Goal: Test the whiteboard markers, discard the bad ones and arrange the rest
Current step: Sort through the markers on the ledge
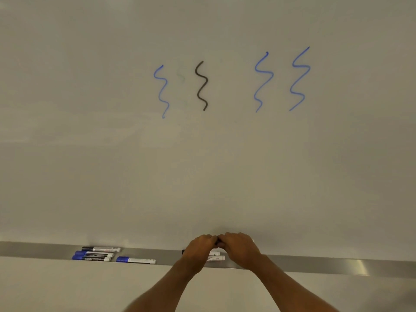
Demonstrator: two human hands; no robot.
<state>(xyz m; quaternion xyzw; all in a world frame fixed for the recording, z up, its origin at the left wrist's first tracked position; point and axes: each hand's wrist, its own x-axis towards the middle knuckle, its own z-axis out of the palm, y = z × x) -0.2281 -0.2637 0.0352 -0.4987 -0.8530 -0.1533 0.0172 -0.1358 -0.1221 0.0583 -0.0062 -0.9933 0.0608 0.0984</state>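
a dark marker [218,243] is held between the person's two hands, just above the tray and close to the lower edge of the whiteboard [202,176]. only a short dark stretch of it shows where the hands meet. the left hand [199,247] has its fingers curled round one end, and the right hand [239,246] has its fingers curled round the other, with the knuckles almost touching. whether the cap is on or off cannot be told.

right below the hands, two part-hidden markers [217,258] lie along the metal tray [315,264]. their white barrel ends stick out between the wrists.

further left on the tray a black-capped marker [101,249] lies nearest the board. a blue-capped pair [93,254] lies side by side just in front of it. a lone blue-capped marker [136,260] rests just to the right of that group, near the tray's front lip. all of them have their caps pointing left.

higher on the board are four wavy test strokes: a blue squiggle [162,91], a black squiggle [202,85], and, well apart to the right, a blue pair of squiggles [263,82] close together.
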